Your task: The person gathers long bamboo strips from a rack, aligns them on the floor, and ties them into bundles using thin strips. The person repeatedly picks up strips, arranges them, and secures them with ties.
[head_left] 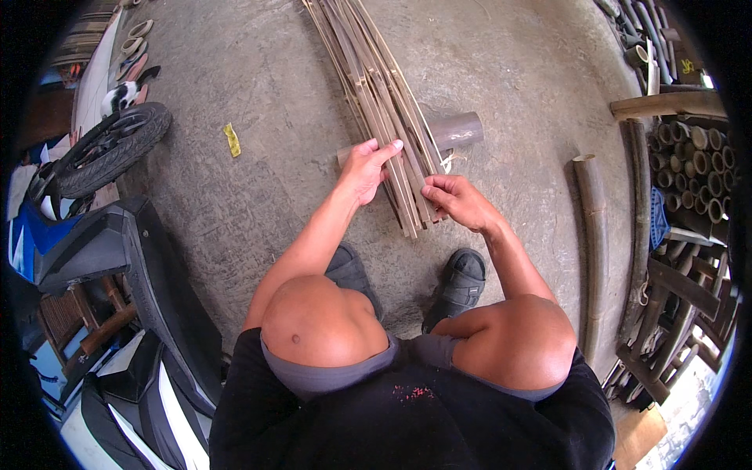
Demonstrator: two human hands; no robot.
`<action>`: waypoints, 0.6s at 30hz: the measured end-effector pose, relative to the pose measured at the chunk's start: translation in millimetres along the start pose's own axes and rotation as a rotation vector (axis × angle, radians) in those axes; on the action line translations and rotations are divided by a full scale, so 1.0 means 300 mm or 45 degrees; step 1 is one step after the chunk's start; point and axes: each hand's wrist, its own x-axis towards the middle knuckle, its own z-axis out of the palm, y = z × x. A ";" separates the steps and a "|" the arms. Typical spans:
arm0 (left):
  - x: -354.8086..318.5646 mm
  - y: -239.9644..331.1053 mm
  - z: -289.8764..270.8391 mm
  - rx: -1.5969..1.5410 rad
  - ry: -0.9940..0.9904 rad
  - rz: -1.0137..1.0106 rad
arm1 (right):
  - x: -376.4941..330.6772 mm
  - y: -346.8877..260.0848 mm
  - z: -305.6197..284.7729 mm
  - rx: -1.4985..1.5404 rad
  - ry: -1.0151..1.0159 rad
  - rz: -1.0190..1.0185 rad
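A long bundle of thin bamboo strips [376, 86] stretches away from me over the concrete floor, its near ends just in front of my feet. Beneath it, a thick brown tube [460, 131] lies crosswise and props it up. My left hand [366, 171] is closed round the bundle's left side, thumb pressed on top and fingers partly hidden below. At the right edge, close to the near ends, my right hand [460, 200] pinches the bamboo strips between thumb and curled fingers. How many strips it grips cannot be made out. Pale fibre [448, 162] shows just above it.
A motorbike [149, 274] stands close on my left, with a tyre [117, 149] and a cat [119, 98] beyond. A yellow wrapper [231, 140] lies on the floor. To the right are a long bamboo pole [594, 235], stacked bamboo tubes [697, 160] and wooden frames [681, 294].
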 end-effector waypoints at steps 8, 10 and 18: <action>-0.012 0.010 0.013 -0.010 -0.008 0.053 | 0.005 -0.017 0.003 0.010 -0.029 0.038; -0.011 0.009 0.012 0.000 0.002 0.061 | 0.003 -0.021 0.004 0.041 -0.013 0.033; -0.007 0.014 -0.001 -0.183 -0.075 0.019 | 0.002 -0.025 -0.013 0.085 0.024 -0.001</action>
